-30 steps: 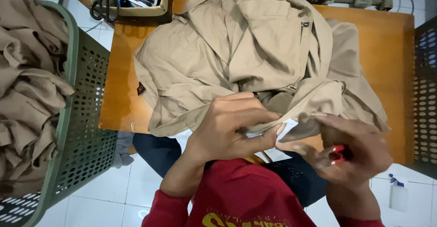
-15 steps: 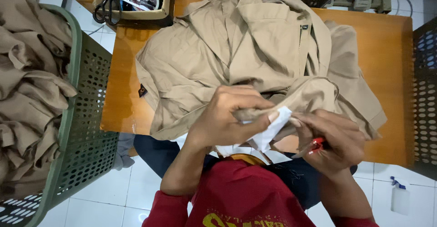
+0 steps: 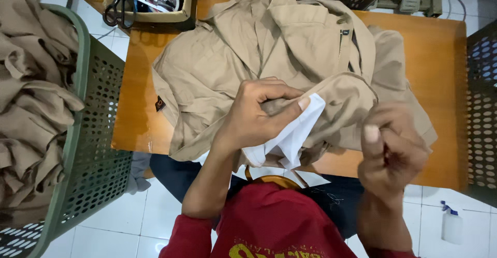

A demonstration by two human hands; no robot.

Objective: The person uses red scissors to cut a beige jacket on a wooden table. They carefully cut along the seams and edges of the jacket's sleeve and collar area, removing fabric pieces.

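Head view, left hand (image 3: pixel 259 115): closed around a fold of the khaki garment (image 3: pixel 248 56) and its white lining (image 3: pixel 292 136), thumb pressed on the white cloth.
Right hand (image 3: pixel 391 149): at 3 o'clock from the left, blurred, fingers curled; whether it holds anything, cannot tell.
Garment: heaped on the wooden table (image 3: pixel 440 56).
Green basket (image 3: pixel 90 134): at 9 o'clock, full of khaki cloth.
Scissors (image 3: pixel 116 9): at 11 o'clock, in a box.

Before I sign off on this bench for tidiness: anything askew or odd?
Nothing damaged or spilled. The khaki garment lies crumpled on the table, its white lining pulled out by the left hand. The right hand is blurred.
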